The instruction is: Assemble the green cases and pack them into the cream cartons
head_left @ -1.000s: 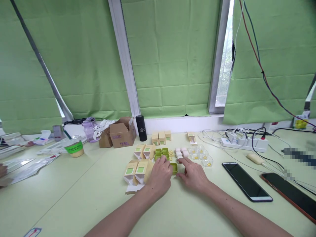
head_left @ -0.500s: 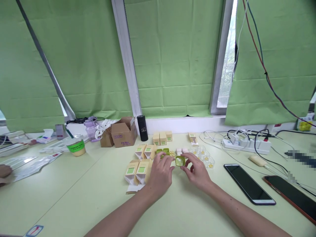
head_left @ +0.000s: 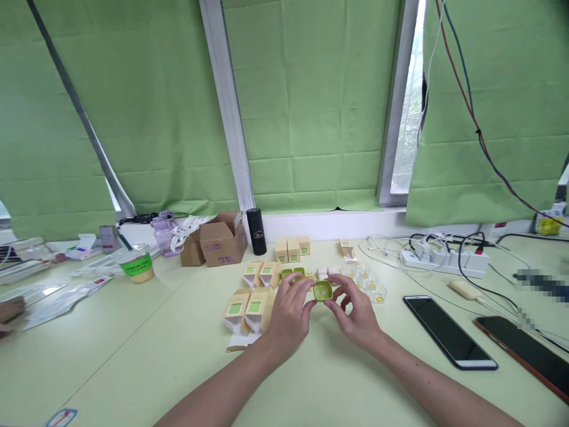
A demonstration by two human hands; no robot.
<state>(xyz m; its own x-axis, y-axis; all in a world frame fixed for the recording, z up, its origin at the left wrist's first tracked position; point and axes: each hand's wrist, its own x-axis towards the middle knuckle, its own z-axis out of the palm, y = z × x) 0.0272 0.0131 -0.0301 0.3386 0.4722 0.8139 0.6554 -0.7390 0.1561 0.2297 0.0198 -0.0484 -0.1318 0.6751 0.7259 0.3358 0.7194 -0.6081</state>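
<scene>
A small green square cup (head_left: 323, 291) with rounded corners is held just above the table, its open inside facing me. My right hand (head_left: 355, 308) pinches its right side between thumb and fingers. On the left side of the cup, the fingertips and thumb of my left hand (head_left: 291, 311) close against it. Behind my left hand lie more green cups (head_left: 293, 271), partly covered by the fingers. Small white-pink pieces (head_left: 326, 272) sit behind the held cup. Clear plastic cups with yellow centres (head_left: 368, 279) stand right of them.
Tan cartons with green windows stand left of my hands (head_left: 255, 305) and farther back (head_left: 292, 249). Phones (head_left: 448, 332) and a power strip (head_left: 444, 261) with cables lie right. A brown box (head_left: 222, 240), black bottle (head_left: 256, 231) and drink cup (head_left: 137, 264) stand left. Another person's hand (head_left: 11, 309) is far left.
The green cup has shifted slightly left, and my left thumb and fingers have come in against it. Its inside looks plainer green now. The other person's hand has moved a little.
</scene>
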